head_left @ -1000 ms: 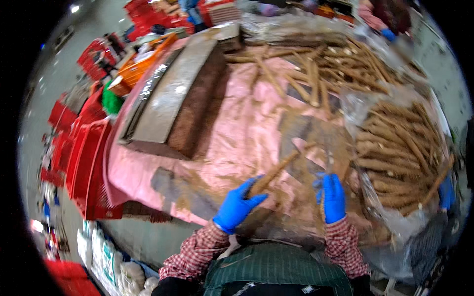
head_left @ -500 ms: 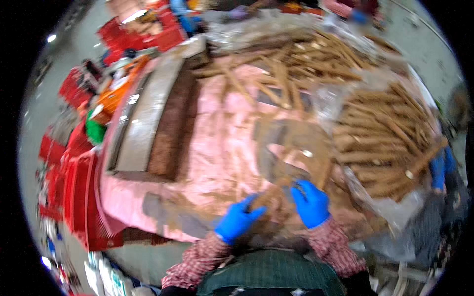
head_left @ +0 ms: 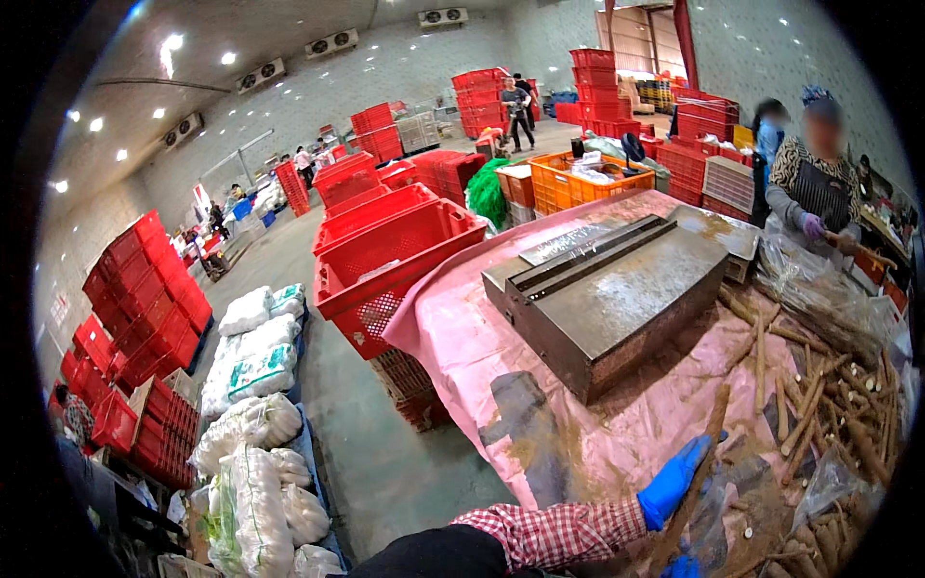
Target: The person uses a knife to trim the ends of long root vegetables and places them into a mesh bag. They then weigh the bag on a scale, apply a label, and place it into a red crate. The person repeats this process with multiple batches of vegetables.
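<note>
My left hand [head_left: 673, 484], in a blue glove, is closed around a long brown root that looks like a yam [head_left: 696, 472]. The yam stands at a slant over the table, its far end above the pink sheet [head_left: 617, 453]. Only a scrap of my right hand [head_left: 682, 566], also gloved in blue, shows at the lower edge by the yam's near end; its fingers are mostly hidden. To the right lie many loose yams [head_left: 819, 405], some with pale cut ends. A metal box with a slotted top [head_left: 636, 289] sits on the sheet beyond my left hand.
Red crates [head_left: 385, 260] stand against the table's left side. An orange crate [head_left: 588, 183] and green netting [head_left: 487, 193] are behind it. White bagged goods [head_left: 255, 376] line the floor at left. A co-worker [head_left: 819, 183] stands at the far right, holding a brown root.
My view has swung up and left, from the tabletop to the wider hall. The right hand has mostly dropped out of view. The yam at my left hand now shows clearly; earlier it was blurred.
</note>
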Demonstrator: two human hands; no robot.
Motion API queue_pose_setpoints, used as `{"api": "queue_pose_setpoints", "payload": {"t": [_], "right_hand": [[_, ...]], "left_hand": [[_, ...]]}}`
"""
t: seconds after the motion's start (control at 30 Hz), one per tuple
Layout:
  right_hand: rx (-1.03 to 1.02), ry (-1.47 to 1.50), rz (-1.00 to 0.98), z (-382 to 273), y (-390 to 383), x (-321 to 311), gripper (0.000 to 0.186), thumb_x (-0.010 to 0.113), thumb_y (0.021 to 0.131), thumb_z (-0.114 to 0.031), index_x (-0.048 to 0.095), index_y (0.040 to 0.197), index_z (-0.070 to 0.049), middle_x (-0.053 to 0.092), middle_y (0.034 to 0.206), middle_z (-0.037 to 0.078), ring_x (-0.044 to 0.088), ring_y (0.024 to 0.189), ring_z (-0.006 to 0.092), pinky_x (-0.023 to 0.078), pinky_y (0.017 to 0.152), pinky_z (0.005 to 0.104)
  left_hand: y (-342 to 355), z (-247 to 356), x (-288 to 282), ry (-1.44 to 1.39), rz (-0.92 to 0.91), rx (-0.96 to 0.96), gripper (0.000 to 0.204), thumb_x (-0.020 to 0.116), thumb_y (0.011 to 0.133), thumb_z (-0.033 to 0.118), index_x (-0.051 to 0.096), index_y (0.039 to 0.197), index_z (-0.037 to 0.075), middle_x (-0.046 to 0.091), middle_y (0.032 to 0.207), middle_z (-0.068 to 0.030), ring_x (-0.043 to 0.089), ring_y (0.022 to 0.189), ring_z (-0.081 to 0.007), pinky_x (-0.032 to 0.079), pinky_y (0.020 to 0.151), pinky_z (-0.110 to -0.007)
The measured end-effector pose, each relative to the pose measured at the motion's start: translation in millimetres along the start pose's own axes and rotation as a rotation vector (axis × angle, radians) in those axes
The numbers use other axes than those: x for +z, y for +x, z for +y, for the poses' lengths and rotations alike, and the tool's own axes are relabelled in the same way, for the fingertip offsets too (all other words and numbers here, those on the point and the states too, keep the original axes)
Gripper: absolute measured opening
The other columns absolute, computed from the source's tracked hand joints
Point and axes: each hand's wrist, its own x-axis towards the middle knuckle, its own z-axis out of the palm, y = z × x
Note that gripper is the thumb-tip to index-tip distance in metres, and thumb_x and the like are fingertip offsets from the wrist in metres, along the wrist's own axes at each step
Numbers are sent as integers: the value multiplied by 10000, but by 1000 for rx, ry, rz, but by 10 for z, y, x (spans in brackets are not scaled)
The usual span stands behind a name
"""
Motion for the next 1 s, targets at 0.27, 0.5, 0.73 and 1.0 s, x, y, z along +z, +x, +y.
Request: {"api": "queue_pose_setpoints", "payload": {"t": [0.27, 0.5, 0.73, 1.0], "right_hand": [[179, 65, -173, 130, -162, 69, 221, 591, 688, -75, 481, 877, -45, 390, 535, -27, 369, 419, 68, 309, 367, 211], [325, 272, -149, 146, -107, -140, 233, 574, 693, -81, 471, 897, -36, 385, 516, -17, 364, 404, 77, 302, 366, 212], [233, 257, -13, 166, -93, -157, 203, 558, 705, -90, 470, 882, -43, 384, 506, -14, 361, 401, 78, 297, 364, 207], [-285, 28, 165, 125, -54, -146, 170, 540, 718, -100, 469, 864, -50, 384, 495, -11, 358, 397, 79, 293, 362, 202]], "left_hand": [[11, -154, -235, -450, 35, -248, 408, 298, 852, 379, 371, 1144, 104, 490, 745, -23, 442, 560, -101, 388, 501, -223], [206, -7, -408, -431, 89, -120, 427, 301, 851, 381, 362, 1160, 93, 519, 823, -49, 502, 717, -129, 422, 635, -253], [215, 13, -467, -307, 67, -136, 376, 426, 822, 312, 421, 1097, 56, 513, 809, -37, 493, 717, -120, 419, 638, -252], [-412, -643, -84, -111, -117, -512, 410, 565, 740, 286, 444, 1033, 26, 533, 910, -53, 508, 805, -127, 424, 693, -264]]}}
